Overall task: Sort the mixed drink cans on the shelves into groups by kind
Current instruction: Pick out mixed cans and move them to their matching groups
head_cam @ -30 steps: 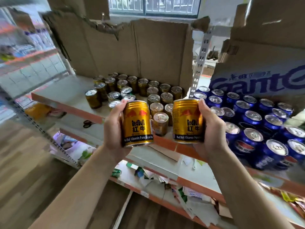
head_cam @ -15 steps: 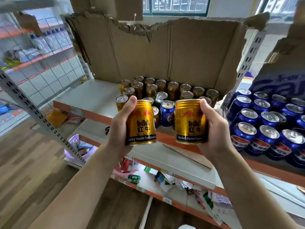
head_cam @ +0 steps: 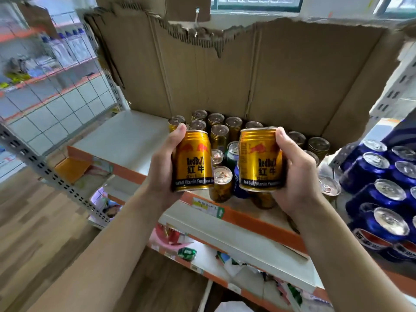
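2 gold Red Bull cans, upright: left can gripped in left hand, right can in right hand.

It looks like a small shop or its stockroom. Steel racks have slotted uprights and orange-edged shelves, one edge bearing a price label. Gold cans and blue cans stand massed in bulk before torn cardboard. Bottles fill a farther rack behind a wire grid.
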Tool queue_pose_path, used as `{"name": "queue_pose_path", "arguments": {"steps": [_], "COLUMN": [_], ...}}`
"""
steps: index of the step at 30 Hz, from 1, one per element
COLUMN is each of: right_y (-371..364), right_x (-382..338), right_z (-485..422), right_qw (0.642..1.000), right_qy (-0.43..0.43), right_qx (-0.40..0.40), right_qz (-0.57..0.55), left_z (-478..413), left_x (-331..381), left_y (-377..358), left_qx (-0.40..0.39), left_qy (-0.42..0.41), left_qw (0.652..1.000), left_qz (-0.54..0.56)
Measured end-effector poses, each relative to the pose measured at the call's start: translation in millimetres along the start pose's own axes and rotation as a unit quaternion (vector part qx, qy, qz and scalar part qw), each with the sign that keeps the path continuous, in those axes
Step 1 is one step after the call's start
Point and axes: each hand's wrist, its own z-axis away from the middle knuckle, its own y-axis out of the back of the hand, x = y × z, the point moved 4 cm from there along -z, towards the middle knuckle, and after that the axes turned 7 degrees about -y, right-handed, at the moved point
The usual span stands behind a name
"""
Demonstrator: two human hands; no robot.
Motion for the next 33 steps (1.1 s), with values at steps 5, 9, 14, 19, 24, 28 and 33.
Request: {"name": "queue_pose_path", "arguments": {"steps": [5, 9, 14, 19, 24, 28, 33], "right_y": [-4.0, -5.9, -9.5, -9.8, -8.8, -14.6, -15.8], "right_x": [-13.1, -21.5, -28.4, -38.8, -42.5, -42.6, -46.5], "right_z": [-41.9, -61.9, -78.5, -95.1, -112.1, -123.0, -138.0], "right_qw": [1.0, 1.0, 0.999, 0.999, 0.998, 0.995, 0.981], "right_qy": [-0.007, -0.004, -0.002, 0.018, 0.047, 0.048, 0.104], "right_qx": [-0.006, -0.021, -0.037, -0.007, 0.036, 0.065, 0.102], "right_qz": [0.0, 0.012, 0.018, 0.027, 0.027, 0.058, 0.129], "left_z": [-38.6, -58.8, -81.2, -111.2, -144.6, -168.4, -200.1], "left_x": [9.8, 16.3, 19.4, 22.3, 19.4, 19.9, 19.2], "left_y": [-9.4, -15.1, -11.3, -4.4, 5.9, 18.3, 38.2], "left_qx": [-0.018, -0.035, -0.04, -0.074, -0.129, -0.14, -0.113], "left_qy": [0.0, 0.006, 0.008, 0.03, 0.048, 0.051, -0.031], "left_qw": [1.0, 0.999, 0.999, 0.996, 0.989, 0.981, 0.965], "left_qz": [0.007, -0.003, 0.004, -0.03, -0.058, -0.126, -0.237]}}
